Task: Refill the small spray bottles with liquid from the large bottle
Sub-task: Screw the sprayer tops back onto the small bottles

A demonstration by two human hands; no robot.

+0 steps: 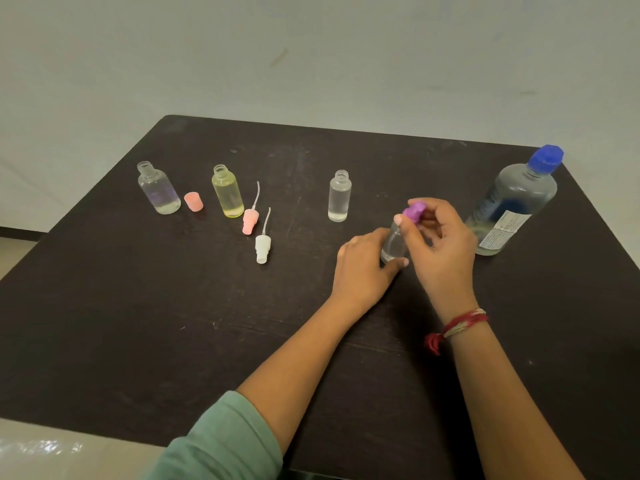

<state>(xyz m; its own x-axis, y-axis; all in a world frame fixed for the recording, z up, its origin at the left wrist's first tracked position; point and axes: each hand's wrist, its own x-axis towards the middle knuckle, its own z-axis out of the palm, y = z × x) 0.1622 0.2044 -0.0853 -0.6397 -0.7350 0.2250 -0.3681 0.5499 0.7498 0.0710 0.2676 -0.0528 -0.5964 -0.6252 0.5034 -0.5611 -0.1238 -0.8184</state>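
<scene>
My left hand [363, 268] grips a small clear spray bottle [393, 244] that stands on the dark table [173, 323]. My right hand [440, 237] pinches the purple spray top [414, 211] at that bottle's neck. The large clear bottle [512, 206] with a blue cap stands to the right, tilted in the wide view. Three small bottles stand uncapped: a clear one [339, 197] in the middle, a yellowish one [228, 192] and a clear one with a purplish tint [158, 188] at the left.
A pink spray head [250, 220] and a white spray head [263, 247] with dip tubes lie between the yellowish and middle bottles. A pink cap [193, 201] stands beside the leftmost bottle. A pale wall rises behind the table.
</scene>
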